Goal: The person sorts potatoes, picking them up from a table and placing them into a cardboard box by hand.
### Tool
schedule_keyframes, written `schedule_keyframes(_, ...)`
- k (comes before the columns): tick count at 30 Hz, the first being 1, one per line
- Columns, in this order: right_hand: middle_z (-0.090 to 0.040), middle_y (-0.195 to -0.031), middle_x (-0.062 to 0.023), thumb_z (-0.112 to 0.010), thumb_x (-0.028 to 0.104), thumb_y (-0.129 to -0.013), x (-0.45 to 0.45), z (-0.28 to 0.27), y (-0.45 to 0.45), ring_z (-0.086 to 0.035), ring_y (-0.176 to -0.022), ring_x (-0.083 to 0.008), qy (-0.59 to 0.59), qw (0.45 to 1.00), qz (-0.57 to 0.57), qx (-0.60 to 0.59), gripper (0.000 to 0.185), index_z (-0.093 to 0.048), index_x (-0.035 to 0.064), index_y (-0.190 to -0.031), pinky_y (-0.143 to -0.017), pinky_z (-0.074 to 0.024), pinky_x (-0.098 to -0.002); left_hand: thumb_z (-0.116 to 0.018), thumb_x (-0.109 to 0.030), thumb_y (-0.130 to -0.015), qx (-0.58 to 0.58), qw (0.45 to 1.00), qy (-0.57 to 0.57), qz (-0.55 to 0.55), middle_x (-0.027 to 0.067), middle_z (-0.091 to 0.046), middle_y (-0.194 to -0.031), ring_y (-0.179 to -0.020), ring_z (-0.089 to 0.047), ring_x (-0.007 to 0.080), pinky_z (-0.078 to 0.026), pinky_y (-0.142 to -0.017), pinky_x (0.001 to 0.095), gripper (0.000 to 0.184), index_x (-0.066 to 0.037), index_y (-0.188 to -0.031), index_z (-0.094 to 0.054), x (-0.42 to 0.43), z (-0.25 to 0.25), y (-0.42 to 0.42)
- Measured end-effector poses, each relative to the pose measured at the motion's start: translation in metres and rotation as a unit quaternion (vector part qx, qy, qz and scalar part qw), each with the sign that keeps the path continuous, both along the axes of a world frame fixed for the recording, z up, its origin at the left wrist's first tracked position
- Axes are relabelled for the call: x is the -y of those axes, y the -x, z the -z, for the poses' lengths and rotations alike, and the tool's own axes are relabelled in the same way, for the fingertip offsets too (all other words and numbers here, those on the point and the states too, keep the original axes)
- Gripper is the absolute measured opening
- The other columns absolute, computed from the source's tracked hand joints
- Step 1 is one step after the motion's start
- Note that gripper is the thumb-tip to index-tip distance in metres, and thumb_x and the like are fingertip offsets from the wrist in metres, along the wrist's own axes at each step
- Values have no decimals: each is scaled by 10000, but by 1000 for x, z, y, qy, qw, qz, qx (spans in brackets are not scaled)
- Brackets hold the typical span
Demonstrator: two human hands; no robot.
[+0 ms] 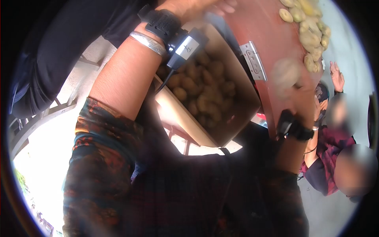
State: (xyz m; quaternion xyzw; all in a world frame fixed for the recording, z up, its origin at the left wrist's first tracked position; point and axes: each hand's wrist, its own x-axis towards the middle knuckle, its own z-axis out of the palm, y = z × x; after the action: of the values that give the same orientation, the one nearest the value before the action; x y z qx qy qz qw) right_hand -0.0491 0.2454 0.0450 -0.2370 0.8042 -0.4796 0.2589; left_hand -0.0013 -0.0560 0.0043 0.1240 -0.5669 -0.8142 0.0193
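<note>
My left hand (197,9) reaches across the top of the head view, cut off by the edge; whether it holds anything does not show. Below its wrist stands an open cardboard box (185,118) with several potatoes (209,89) inside. My right hand (301,100) is over the reddish-brown table (252,23) at the right, smeared by motion. A pale, blurred round shape (286,74) lies at its fingers, too unclear to name. More potatoes (310,35) form a pile near the table's far edge.
A metal hinge (253,61) is fixed to the table beside the box. At the far right are people in dark red patterned clothing (329,158), one with a raised hand (336,77). Dark clothing (51,47) of another person fills the upper left, near metal bars (51,112).
</note>
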Motion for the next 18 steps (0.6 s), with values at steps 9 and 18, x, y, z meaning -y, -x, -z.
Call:
schedule_keyframes(9,-617,-982,-165,-743,160,-599,2,144,-73,-585,-918,-337,-311,856,-410,-37,535,-579,87,-1103,-771,-467,-385,-612,-293,-853,-38,999,31,7,20,-580,-699,-609,-571,100,-463,-500,216,262,-40,-810,-558,-5,1,-7)
schedule_keyframes(18,-606,-1048,-202,-601,73,-661,-20,192,-84,-582,-998,-326,-447,828,-339,15,509,-570,109,-1168,-855,-453,-405,-559,-275,-873,-118,989,87,7,118,-627,-944,-849,-623,188,-497,-723,278,374,17,-1106,-563,-5,5,-11)
